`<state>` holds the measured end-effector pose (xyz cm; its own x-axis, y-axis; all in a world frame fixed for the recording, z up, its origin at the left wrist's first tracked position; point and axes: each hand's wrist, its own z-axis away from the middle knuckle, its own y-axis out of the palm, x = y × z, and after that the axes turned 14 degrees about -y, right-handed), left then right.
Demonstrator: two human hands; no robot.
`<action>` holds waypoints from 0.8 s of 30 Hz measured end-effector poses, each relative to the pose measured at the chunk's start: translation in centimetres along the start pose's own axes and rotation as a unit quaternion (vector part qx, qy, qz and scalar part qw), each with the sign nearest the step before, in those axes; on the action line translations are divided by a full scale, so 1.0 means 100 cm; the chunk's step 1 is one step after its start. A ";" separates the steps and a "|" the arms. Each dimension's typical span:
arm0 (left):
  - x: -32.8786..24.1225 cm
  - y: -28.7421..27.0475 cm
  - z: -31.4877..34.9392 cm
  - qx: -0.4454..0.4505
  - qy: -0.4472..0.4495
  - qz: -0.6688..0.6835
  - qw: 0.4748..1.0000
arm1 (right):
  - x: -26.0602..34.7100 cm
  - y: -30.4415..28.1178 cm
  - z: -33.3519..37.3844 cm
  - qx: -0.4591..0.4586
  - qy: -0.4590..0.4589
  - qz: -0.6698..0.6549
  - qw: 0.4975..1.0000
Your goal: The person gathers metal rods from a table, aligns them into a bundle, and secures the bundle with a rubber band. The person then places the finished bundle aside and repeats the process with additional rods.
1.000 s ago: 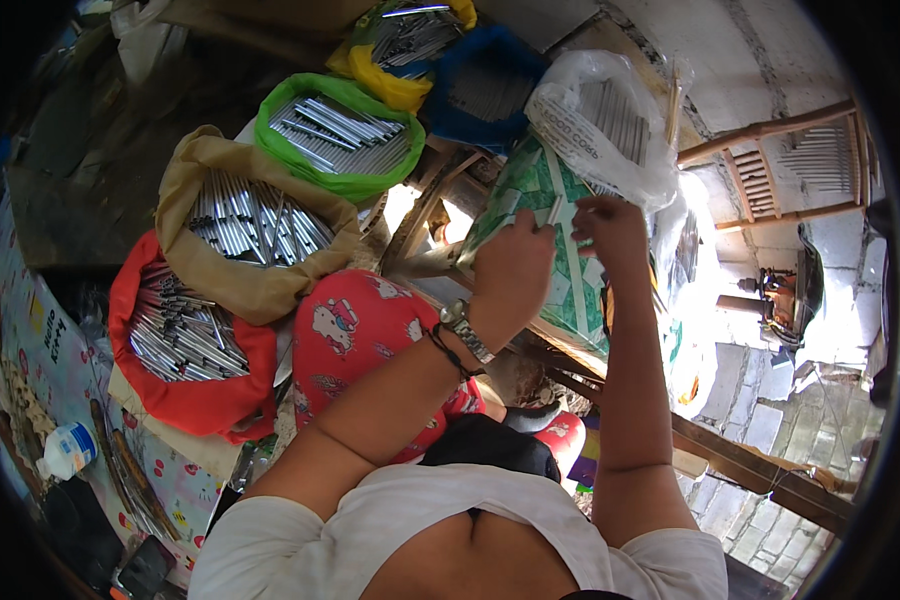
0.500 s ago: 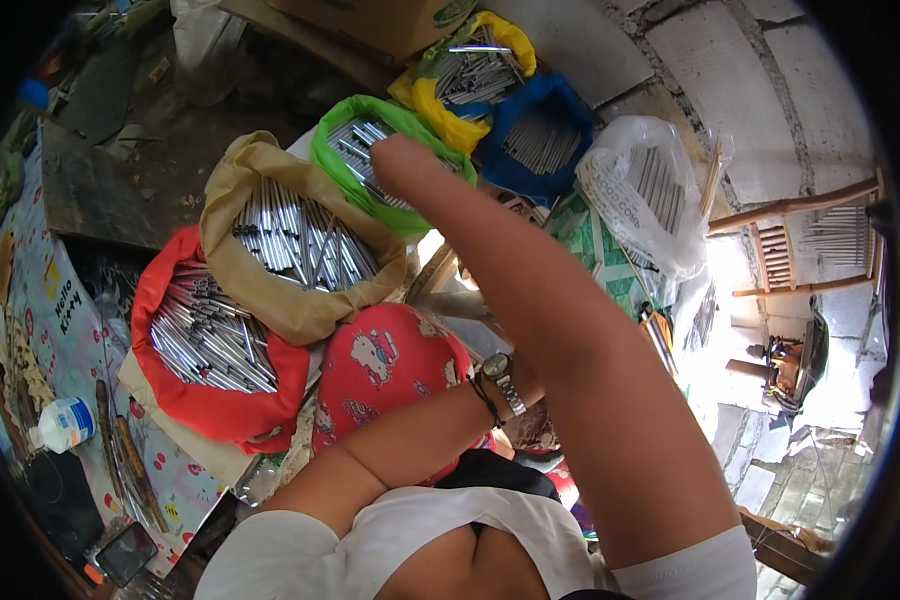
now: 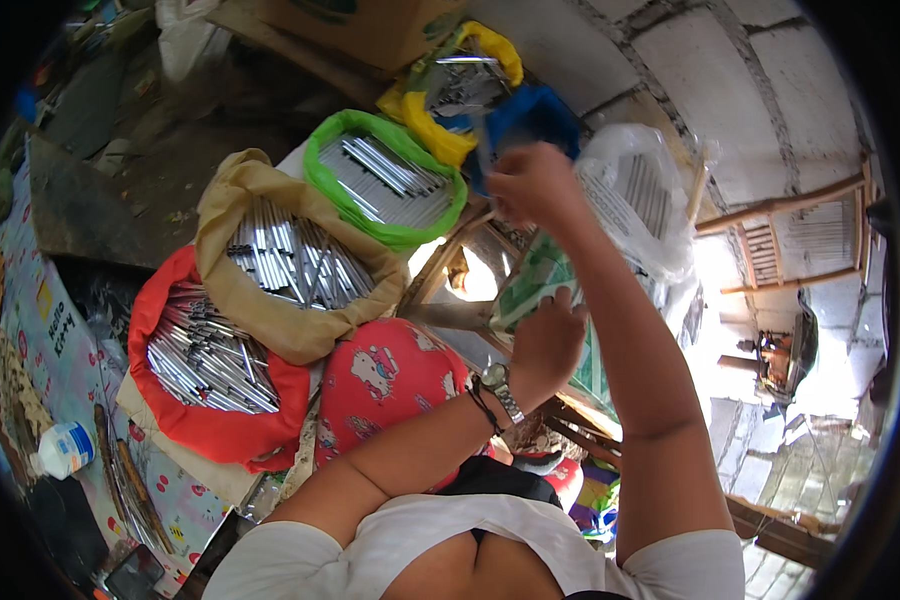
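My right hand (image 3: pixel 538 185) is in the air in front of the blue bag (image 3: pixel 540 108), its fingers pinched together. A thin grey metal rod (image 3: pixel 483 145), smeared by motion, rises from the fingertips. Lower down, my left hand (image 3: pixel 550 345), with a watch on the wrist, is beside a green-patterned surface (image 3: pixel 535 280). Its fingers are curled, and whatever they hold is hidden. Bundles of slim metal rods stand in the green bag (image 3: pixel 322 190), the tan bag (image 3: pixel 220 225) and the red bag (image 3: pixel 158 275) to the left.
Behind the green bag is a yellow bag (image 3: pixel 450 138) of rods. A clear plastic bag (image 3: pixel 610 150) with rods leans on the right by the block wall (image 3: pixel 710 80). A red patterned cushion-like bundle (image 3: pixel 380 385) sits before me. A white bottle (image 3: pixel 65 450) lies far left.
My right hand has drawn back from the green bag and moved right, with a blurred rod at its fingers. My left hand, formerly behind the right arm, now shows.
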<state>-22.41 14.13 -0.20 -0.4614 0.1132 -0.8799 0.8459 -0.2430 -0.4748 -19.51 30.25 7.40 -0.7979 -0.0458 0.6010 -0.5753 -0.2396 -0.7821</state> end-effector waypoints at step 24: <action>-0.005 -0.006 -0.001 0.003 0.043 -0.073 0.996 | -0.054 -0.061 0.138 -0.195 0.178 -0.119 0.957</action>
<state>-22.70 14.31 0.51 -0.5540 0.2304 -0.8000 0.7700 -0.2237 -0.5976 -9.18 18.62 11.19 -0.6062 0.3144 0.7305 -0.7172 0.1808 -0.6730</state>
